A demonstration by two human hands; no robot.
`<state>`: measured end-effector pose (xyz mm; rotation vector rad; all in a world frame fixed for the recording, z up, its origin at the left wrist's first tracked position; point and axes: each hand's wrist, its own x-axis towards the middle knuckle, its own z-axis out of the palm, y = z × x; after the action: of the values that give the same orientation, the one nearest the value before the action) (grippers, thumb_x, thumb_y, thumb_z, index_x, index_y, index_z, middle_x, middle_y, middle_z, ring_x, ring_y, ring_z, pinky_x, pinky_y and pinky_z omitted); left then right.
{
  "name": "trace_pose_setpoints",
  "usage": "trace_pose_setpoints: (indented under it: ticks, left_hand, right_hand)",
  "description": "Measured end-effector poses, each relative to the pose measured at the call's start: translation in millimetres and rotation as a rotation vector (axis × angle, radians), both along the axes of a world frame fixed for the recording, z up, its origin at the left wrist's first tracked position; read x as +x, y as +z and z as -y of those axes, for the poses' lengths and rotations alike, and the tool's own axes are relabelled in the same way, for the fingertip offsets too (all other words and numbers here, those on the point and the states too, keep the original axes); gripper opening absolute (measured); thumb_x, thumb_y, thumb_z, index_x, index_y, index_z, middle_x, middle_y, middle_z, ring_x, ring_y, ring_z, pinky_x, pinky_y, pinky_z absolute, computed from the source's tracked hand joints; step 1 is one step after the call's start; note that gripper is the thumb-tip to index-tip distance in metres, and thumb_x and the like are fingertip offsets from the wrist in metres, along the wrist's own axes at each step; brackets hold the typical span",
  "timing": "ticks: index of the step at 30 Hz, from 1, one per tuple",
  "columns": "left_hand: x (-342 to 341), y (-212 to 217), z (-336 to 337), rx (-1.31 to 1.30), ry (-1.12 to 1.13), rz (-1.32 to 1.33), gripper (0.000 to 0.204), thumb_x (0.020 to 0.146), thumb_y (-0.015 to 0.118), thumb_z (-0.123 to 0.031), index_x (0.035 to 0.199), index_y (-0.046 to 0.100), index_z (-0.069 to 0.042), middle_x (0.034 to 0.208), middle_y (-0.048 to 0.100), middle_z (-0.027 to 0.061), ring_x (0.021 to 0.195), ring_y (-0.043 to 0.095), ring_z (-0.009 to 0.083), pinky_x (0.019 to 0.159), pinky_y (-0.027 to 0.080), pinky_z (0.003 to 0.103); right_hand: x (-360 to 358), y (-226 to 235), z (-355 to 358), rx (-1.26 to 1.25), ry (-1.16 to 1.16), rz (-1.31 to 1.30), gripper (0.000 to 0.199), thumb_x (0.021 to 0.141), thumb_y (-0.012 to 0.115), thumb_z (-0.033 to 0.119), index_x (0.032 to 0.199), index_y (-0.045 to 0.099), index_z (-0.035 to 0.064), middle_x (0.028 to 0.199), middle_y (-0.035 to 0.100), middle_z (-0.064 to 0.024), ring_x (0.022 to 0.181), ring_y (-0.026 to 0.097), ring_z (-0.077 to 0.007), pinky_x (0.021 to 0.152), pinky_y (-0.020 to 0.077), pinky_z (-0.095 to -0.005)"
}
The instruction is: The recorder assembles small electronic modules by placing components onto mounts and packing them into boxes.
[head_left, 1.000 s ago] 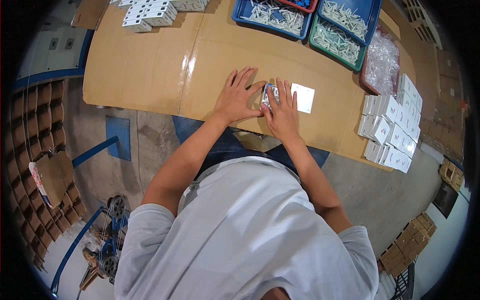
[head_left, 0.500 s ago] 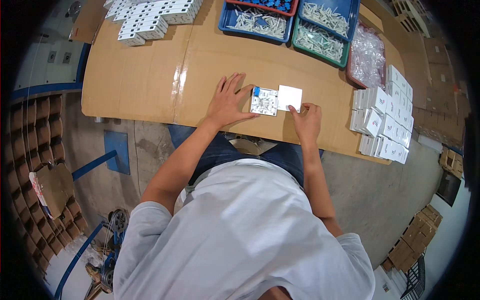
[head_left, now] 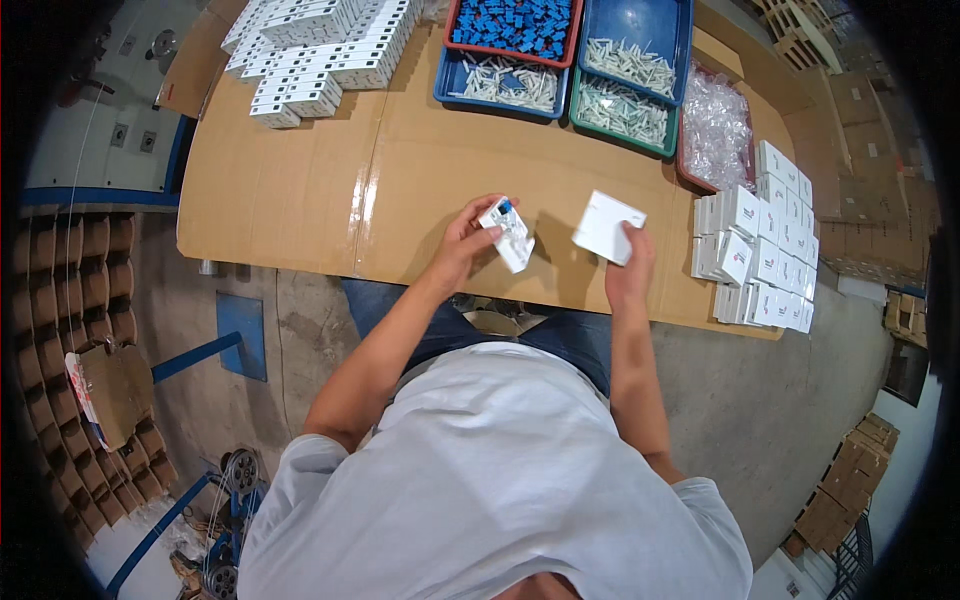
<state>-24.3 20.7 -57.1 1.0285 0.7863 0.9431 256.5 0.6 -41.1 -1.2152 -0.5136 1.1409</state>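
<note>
White casing (head_left: 513, 246) pinched thumb-to-fingers in left hand (head_left: 464, 244), over cardboard tabletop (head_left: 290, 205). Flat plate (head_left: 602, 226) gripped likewise in right hand (head_left: 631, 272), clearly apart. Blue block (head_left: 505, 206) in already, looks like; plate not on yet.

Two hands (head_left: 463, 245) (head_left: 630, 272), one housing (head_left: 512, 240), one cover (head_left: 602, 226) and five trays (head_left: 640, 20) show.
</note>
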Motion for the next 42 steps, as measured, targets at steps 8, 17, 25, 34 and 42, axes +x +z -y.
trace_pose_setpoints:
  ticks: [8,17,25,34,42]
  left_hand:
    - [28,72,12,-0.53,-0.046,0.703,0.069,0.103,0.039,-0.056,0.159,0.036,-0.014,0.15,0.051,0.0207,0.136,0.054,0.0397,0.11,0.046,0.059]
    - [33,95,6,-0.66,0.04,0.698,0.076,0.102,0.031,-0.07,0.153,0.044,-0.016,0.148,0.056,0.0168,0.131,0.058,0.0332,0.109,0.046,0.06]
    - [31,89,5,-0.789,0.037,0.81,0.076,0.102,0.034,-0.059,0.154,0.041,-0.004,0.157,0.047,0.0172,0.138,0.052,0.0369,0.115,0.037,0.065]
    - [27,83,5,-0.844,-0.057,0.948,0.061,0.101,0.037,-0.045,0.152,0.048,-0.013,0.154,0.049,0.0194,0.134,0.056,0.0388,0.117,0.033,0.067]
    - [31,91,7,-0.791,-0.081,0.812,0.052,0.104,0.041,-0.046,0.145,0.053,-0.016,0.142,0.059,0.0134,0.124,0.062,0.0319,0.105,0.049,0.058]
  right_hand:
    - [-12,75,-13,0.002,0.336,-0.412,0.058,0.108,0.045,0.036,0.154,0.037,0.0005,0.147,0.052,-0.0278,0.123,0.062,-0.0428,0.103,0.0529,-0.054]
    - [-16,93,-18,0.195,0.57,-0.784,0.056,0.111,0.031,0.041,0.163,0.028,0.0177,0.158,0.035,-0.0328,0.133,0.054,-0.0453,0.106,0.0501,-0.0617]
    - [-17,94,-14,0.143,0.551,-0.884,0.055,0.112,0.029,0.044,0.162,0.029,0.022,0.162,0.025,-0.0344,0.145,0.036,-0.0541,0.113,0.0374,-0.0693]
    - [-22,88,-11,0.135,0.545,-0.819,0.065,0.108,0.038,0.053,0.16,0.032,0.0146,0.157,0.035,-0.0347,0.144,0.039,-0.0512,0.114,0.0382,-0.0647]
    - [-37,96,-9,0.216,0.662,0.283,0.059,0.092,0.07,0.015,0.147,0.051,0.0042,0.142,0.056,-0.0207,0.129,0.058,-0.0317,0.111,0.0444,-0.0438]
